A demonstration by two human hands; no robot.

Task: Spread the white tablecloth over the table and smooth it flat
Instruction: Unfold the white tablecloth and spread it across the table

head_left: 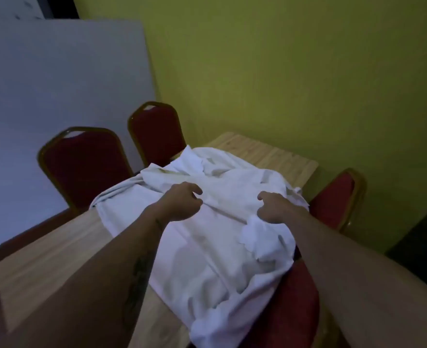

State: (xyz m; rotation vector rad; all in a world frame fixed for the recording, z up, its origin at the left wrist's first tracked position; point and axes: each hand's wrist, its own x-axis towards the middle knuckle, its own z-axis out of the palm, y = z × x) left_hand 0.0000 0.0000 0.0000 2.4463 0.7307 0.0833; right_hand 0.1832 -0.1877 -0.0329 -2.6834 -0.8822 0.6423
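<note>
The white tablecloth [207, 252] lies bunched and partly folded across the middle of the light wooden table [51, 249]. Part of it hangs over the near right edge, and its far end is heaped in folds. My left hand [181, 203] rests on top of the cloth near its middle, fingers curled, pinching a fold. My right hand [276, 205] sits a little to the right on the same ridge of cloth, fingers curled into the fabric. Both forearms reach in from the bottom of the view.
Two red chairs with gold frames [84, 164] [157, 131] stand along the table's left side. Two more red chairs [333, 197] [292, 305] stand on the right. A yellow-green wall [295, 71] lies close behind the far end. A white panel [56, 96] is at the left.
</note>
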